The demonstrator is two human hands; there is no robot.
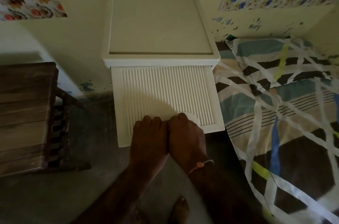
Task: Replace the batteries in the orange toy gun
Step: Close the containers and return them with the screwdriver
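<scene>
The orange toy gun and the batteries are not in view. A white bedside cabinet [161,21] stands in front of me, and its ribbed front panel [165,91] sits slightly askew. My right hand [186,132] has its fingers curled round a white rounded handle [192,118] low on that panel. Pressed against it on the left, my left hand [148,132] lies on the lower part of the panel with bent fingers; its fingertips are hidden, so a grip cannot be told.
A dark wooden slatted stool [27,113] stands at the left. A bed with a geometric patterned sheet [284,113] and a pillow fills the right side. A bare foot [180,209] rests on the grey floor below my arms.
</scene>
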